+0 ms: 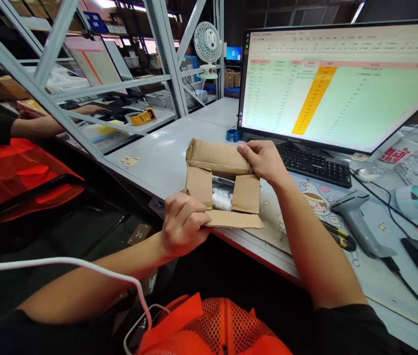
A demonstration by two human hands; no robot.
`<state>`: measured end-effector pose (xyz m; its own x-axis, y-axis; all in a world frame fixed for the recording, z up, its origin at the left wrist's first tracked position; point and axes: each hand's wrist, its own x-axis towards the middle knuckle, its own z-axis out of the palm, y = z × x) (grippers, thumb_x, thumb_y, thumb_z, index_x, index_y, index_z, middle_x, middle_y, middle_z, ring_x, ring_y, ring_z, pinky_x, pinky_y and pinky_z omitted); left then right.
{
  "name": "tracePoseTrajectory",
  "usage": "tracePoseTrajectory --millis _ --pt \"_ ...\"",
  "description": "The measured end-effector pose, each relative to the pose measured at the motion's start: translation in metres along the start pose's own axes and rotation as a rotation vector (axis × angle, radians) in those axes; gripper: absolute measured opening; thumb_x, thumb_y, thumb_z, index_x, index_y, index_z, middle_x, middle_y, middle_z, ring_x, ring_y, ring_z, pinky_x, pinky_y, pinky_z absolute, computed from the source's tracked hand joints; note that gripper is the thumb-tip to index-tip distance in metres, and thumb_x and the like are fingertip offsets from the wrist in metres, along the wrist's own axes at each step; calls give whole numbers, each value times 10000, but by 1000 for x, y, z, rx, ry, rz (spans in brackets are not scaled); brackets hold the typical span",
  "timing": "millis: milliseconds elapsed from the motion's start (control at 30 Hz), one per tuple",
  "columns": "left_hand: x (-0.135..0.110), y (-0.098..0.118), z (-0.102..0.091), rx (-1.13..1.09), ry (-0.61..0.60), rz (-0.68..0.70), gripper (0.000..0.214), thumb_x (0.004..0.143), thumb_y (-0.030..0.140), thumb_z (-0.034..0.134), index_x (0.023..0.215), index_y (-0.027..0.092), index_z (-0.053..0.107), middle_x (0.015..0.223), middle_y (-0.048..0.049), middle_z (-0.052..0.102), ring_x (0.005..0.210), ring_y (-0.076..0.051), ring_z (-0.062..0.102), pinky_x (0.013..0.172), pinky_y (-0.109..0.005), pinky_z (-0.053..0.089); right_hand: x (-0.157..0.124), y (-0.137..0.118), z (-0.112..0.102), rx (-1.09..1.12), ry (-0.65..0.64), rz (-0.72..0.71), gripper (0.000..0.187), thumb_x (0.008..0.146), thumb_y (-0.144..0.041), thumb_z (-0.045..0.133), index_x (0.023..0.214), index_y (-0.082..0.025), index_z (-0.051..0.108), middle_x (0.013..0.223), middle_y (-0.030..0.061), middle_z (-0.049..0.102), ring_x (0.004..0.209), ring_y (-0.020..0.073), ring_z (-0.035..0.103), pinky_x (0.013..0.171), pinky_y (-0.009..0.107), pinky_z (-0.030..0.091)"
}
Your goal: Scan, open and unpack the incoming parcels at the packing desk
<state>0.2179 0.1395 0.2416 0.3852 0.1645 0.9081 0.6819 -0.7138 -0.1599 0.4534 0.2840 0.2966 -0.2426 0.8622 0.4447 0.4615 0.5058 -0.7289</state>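
In the head view, you hold a small cardboard box (218,162) at the near edge of the grey desk (164,153), flaps open. A white packet (222,197) shows inside.

Your left hand (183,222) is at seven o'clock of the box, its fingers curled shut on the near flap. Your right hand (264,160) is at two o'clock, its fingers wrapped over the folded far flap and gripping it.

The box sits partly over a cartoon-printed desk mat (314,202), which runs off toward four o'clock. On the mat lie a yellow-and-black utility knife (336,236) and a grey barcode scanner (357,219).

At one o'clock of the box, a black keyboard (314,165) sits under a wide monitor (342,84) showing a green spreadsheet with one orange column. A mouse (366,173) lies just beside the keyboard's right end. A blue tape roll (233,134) rests at twelve o'clock, near the monitor's foot.

A grey steel shelving frame (164,49) crosses the room from nine to twelve o'clock, with a small white fan (208,47) behind it.

At ten o'clock, past the frame, a co-worker's hand (87,109) rests at another desk, near a yellow tape dispenser (140,117).

An orange mesh vest (224,325) fills the view at six o'clock.
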Motion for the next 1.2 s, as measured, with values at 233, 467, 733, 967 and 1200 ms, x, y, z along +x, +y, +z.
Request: tracePoseTrajectory --millis 233,467,733,967,1200 --pt "25 -50 12 94 -178 19 438 1004 520 741 763 242 504 709 -17 644 701 -206 599 726 -394 442 5 20 -2 -30 26 68 341 979 -396 603 715 -186 652 759 47 645 754 195 529 732 339 388" --pt "82 -114 -7 -148 -931 -115 927 766 1049 522 1087 212 754 1035 -72 784 948 -260 700 850 -369 531 7 25 1 -54 12 65 348 1002 -372 608 717 -180 667 751 36 635 768 192 535 746 325 389" --pt "84 -126 -30 -66 -1000 -66 406 923 654 714 901 250 690 866 -31 729 804 -236 661 732 -334 501 7 27 0 -10 -14 73 339 1006 -350 605 716 -185 660 742 29 619 769 188 541 738 315 386" --pt "-16 -87 -29 221 -396 -64 117 913 145 596 861 247 568 940 -75 745 921 -267 748 816 -401 601 5 24 -2 -67 7 113 381 1019 -310 612 654 -201 608 695 25 564 721 182 499 735 312 381" --pt "-89 -40 -6 248 -247 -175 505 931 148 699 1416 184 563 1340 -199 711 1435 -404 635 1133 -596 591 0 21 -1 -182 21 102 318 1046 -314 613 827 -156 780 835 81 725 830 212 624 783 300 424"
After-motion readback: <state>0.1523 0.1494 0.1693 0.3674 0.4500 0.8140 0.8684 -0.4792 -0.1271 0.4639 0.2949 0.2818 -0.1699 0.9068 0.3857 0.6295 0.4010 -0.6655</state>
